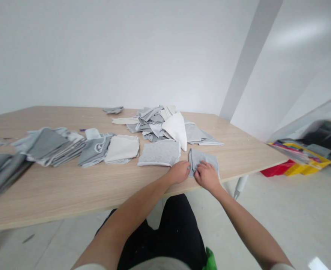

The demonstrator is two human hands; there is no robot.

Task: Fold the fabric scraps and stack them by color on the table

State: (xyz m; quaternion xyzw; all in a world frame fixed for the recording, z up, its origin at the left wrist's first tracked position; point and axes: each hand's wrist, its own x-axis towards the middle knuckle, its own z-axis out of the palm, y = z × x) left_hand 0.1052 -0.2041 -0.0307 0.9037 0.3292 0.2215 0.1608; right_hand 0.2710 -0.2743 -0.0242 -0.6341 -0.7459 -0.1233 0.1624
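A folded grey cloth (212,159) lies near the front edge of the table, toward its right end. My left hand (179,172) is closed at the cloth's left edge, its fingertips curled in against the fabric. On top of the same cloth rests my right hand (207,176), with its fingers somewhat apart and pressing down. Just left of it, a light grey folded cloth (158,153) lies flat, close to my left wrist. Behind both hands is a loose heap of grey and cream fabric pieces (154,122), with a white piece (177,127) draped down its front.
Along the wooden table (98,191), a cream stack (122,149), a grey bundle (94,150) and more fabric stacks (48,144) run leftward. A small grey scrap (113,110) lies at the back. Yellow bins (309,168) and a red bin (276,168) stand right, on the floor.
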